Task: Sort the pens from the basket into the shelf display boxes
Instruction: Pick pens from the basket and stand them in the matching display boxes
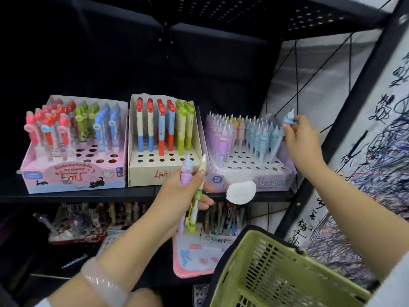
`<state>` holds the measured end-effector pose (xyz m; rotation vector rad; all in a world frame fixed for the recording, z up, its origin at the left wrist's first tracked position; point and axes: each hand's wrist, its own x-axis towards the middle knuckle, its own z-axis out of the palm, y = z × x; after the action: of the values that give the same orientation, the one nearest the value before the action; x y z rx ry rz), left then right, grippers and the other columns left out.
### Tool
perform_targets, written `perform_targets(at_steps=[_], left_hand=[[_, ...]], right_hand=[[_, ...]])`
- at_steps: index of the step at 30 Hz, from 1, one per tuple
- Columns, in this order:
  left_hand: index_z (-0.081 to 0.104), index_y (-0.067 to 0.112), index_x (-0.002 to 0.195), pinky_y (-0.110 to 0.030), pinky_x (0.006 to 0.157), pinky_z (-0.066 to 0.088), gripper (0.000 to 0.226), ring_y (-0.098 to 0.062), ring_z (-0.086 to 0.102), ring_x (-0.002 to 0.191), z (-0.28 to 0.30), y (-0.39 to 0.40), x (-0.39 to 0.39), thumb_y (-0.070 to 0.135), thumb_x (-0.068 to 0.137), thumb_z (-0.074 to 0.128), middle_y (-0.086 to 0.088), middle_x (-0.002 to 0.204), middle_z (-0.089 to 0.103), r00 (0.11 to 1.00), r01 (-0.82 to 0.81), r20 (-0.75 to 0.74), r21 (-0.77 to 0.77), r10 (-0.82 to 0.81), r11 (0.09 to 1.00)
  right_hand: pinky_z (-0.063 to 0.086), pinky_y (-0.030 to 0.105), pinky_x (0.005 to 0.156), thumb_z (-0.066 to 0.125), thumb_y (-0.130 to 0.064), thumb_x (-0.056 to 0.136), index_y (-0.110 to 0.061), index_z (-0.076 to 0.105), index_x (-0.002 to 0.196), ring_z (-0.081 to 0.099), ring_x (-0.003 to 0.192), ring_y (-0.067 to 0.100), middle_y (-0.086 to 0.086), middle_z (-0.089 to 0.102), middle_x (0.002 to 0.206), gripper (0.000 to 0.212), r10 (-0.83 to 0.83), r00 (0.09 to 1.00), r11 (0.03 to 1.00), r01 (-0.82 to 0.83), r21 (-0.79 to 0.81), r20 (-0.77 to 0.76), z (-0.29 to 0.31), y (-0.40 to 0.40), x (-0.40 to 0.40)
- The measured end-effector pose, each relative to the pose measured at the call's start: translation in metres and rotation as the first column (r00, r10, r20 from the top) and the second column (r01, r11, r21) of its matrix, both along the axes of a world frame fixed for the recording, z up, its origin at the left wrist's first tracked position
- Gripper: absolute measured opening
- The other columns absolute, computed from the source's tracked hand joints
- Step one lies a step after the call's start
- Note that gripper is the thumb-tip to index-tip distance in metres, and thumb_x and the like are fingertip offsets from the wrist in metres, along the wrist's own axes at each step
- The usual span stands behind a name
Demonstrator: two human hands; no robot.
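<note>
Right hand, right of centre: fingers pinch 1 blue pen, tip in the unicorn display box. Left hand, centre: fingers grip 2 pens. Green basket, lower right.

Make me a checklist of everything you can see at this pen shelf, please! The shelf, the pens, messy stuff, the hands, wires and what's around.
Surface: black shelf carrying three display boxes side by side.
Job's things: pink box on the left, cream box in the middle, unicorn box on the right, all with empty holes; green basket at lower right.
Clutter: white round tag on the unicorn box front.
Grippers: left hand holds a purple pen and a white-green pen; right hand sets a blue pen into the unicorn box.
Cables: nothing seen.
Surroundings: more pens on the lower shelf; scribbled paper on the right.
</note>
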<state>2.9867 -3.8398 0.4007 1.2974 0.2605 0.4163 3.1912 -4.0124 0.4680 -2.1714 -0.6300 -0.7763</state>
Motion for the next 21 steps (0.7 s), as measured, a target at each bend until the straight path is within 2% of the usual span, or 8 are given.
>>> perform_targets(at_steps=[4, 7, 10, 14, 16, 17, 19, 21], left_hand=[[0.057, 0.009, 0.087, -0.020, 0.044, 0.049, 0.014, -0.012, 0.061, 0.046, -0.011, 0.005, -0.001, 0.019, 0.095, 0.050, -0.005, 0.063, 0.070, 0.998, -0.045, -0.036, 0.011, 0.046, 0.999], [0.058, 0.008, 0.084, -0.019, 0.045, 0.049, 0.017, -0.011, 0.061, 0.048, -0.016, 0.007, -0.001, 0.018, 0.095, 0.049, -0.005, 0.065, 0.070, 0.997, -0.062, -0.048, 0.028, 0.064, 0.998], [0.059, 0.006, 0.085, -0.019, 0.048, 0.051, 0.018, -0.010, 0.062, 0.049, -0.017, 0.009, -0.001, 0.016, 0.095, 0.049, -0.003, 0.065, 0.071, 0.996, -0.076, -0.042, 0.014, 0.076, 0.997], [0.058, 0.002, 0.093, -0.020, 0.056, 0.055, 0.017, -0.012, 0.067, 0.059, -0.014, 0.011, -0.001, 0.016, 0.096, 0.049, -0.004, 0.070, 0.073, 0.995, -0.100, -0.019, -0.066, 0.099, 0.993], [0.062, 0.004, 0.090, -0.023, 0.064, 0.056, 0.017, -0.012, 0.069, 0.067, -0.013, 0.012, -0.003, 0.016, 0.095, 0.051, -0.004, 0.074, 0.073, 0.992, -0.129, -0.022, -0.079, 0.127, 0.989], [0.064, 0.008, 0.087, -0.025, 0.070, 0.055, 0.017, -0.013, 0.068, 0.072, -0.014, 0.013, -0.005, 0.019, 0.094, 0.052, -0.004, 0.078, 0.073, 0.989, -0.147, -0.036, -0.052, 0.146, 0.988], [0.066, 0.015, 0.085, -0.026, 0.075, 0.049, 0.017, -0.013, 0.064, 0.080, -0.015, 0.017, -0.008, 0.026, 0.092, 0.055, -0.002, 0.083, 0.070, 0.981, -0.181, -0.071, 0.007, 0.181, 0.984], [0.065, 0.018, 0.083, -0.026, 0.072, 0.046, 0.017, -0.011, 0.059, 0.071, -0.015, 0.021, -0.011, 0.030, 0.091, 0.056, 0.004, 0.071, 0.065, 0.976, -0.204, -0.082, -0.002, 0.204, 0.979]], right_hand=[[0.050, 0.051, 0.081, 0.046, -0.022, 0.098, -0.003, 0.048, 0.115, 0.061, 0.090, 0.037, 0.019, 0.064, 0.099, 0.026, 0.000, 0.998, 1.000, 0.000, 0.002, -0.055, 0.002, 0.002, 0.008], [0.051, 0.046, 0.080, 0.046, -0.023, 0.098, -0.005, 0.048, 0.116, 0.061, 0.088, 0.035, 0.018, 0.064, 0.101, 0.026, -0.018, 0.994, 0.996, 0.008, -0.087, -0.107, -0.003, 0.005, 0.013], [0.051, 0.048, 0.079, 0.044, -0.023, 0.098, -0.006, 0.046, 0.118, 0.062, 0.086, 0.035, 0.018, 0.063, 0.103, 0.027, -0.025, 0.988, 0.992, 0.005, -0.128, -0.154, -0.008, 0.007, 0.015], [0.052, 0.046, 0.081, 0.044, -0.022, 0.098, -0.004, 0.047, 0.119, 0.063, 0.087, 0.034, 0.019, 0.064, 0.104, 0.027, -0.079, 0.957, 0.961, -0.001, -0.278, -0.279, -0.009, 0.008, 0.021], [0.052, 0.045, 0.083, 0.045, -0.020, 0.098, -0.003, 0.048, 0.118, 0.063, 0.088, 0.033, 0.020, 0.063, 0.106, 0.027, -0.094, 0.935, 0.954, -0.013, -0.299, -0.342, -0.018, 0.009, 0.020], [0.052, 0.043, 0.082, 0.046, -0.020, 0.097, -0.002, 0.048, 0.118, 0.062, 0.088, 0.032, 0.019, 0.063, 0.106, 0.028, -0.103, 0.934, 0.961, 0.005, -0.278, -0.341, -0.021, 0.009, 0.016], [0.048, 0.039, 0.081, 0.051, -0.018, 0.094, -0.002, 0.048, 0.118, 0.058, 0.091, 0.029, 0.016, 0.060, 0.109, 0.029, -0.137, 0.964, 0.976, 0.093, -0.195, -0.226, -0.024, 0.011, 0.003], [0.044, 0.034, 0.079, 0.054, -0.015, 0.092, -0.004, 0.051, 0.116, 0.056, 0.092, 0.023, 0.011, 0.056, 0.110, 0.026, -0.107, 0.993, 0.993, 0.104, -0.054, -0.054, -0.024, 0.016, -0.022]])
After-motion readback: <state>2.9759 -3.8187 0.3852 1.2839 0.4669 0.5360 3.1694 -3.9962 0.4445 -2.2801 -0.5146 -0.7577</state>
